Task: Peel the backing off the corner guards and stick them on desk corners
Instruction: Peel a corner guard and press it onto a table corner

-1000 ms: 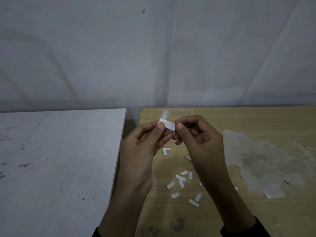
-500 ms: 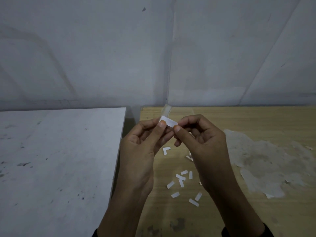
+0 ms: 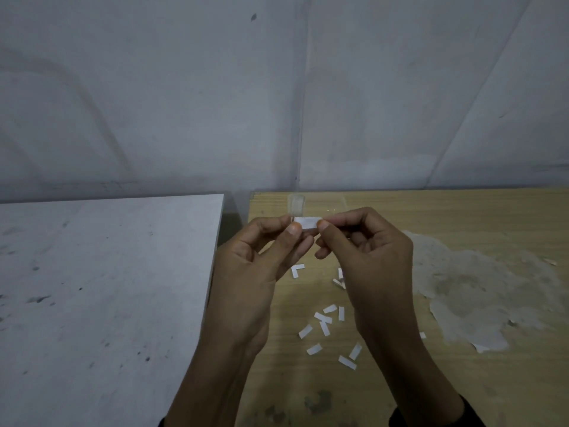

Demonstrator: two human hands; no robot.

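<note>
A small clear corner guard (image 3: 296,204) is held up in the air over the far left part of the wooden desk (image 3: 462,217). Its transparent flap stands above the fingertips, and a white backing (image 3: 308,223) lies level across its lower part. The left end of the piece is pinched between thumb and forefinger of the left hand (image 3: 255,272), and the right end of the backing is pinched in the same way by the right hand (image 3: 369,260); the other fingers of both hands are curled loosely underneath. The peel is judged to be under way, with the backing not yet freed. From here the thin paper could be torn if it is pulled sharply or at an angle, leaving a remnant on the adhesive. The bared glue could be fouled by a fingertip, or the soft guard could be folded onto itself. In such dim light the guard could also be dropped and lost against the wood. Below the hands, white strips (image 3: 323,322) and an L-shaped piece (image 3: 297,269) lie scattered on the desk, and a pale rough patch (image 3: 468,291) is spread to the right. A grey-white table (image 3: 107,272) stands beside the desk on the left, with a narrow gap between them, and a plain wall (image 3: 184,103) rises behind. No brand, label or legible writing can be made out anywhere.
</note>
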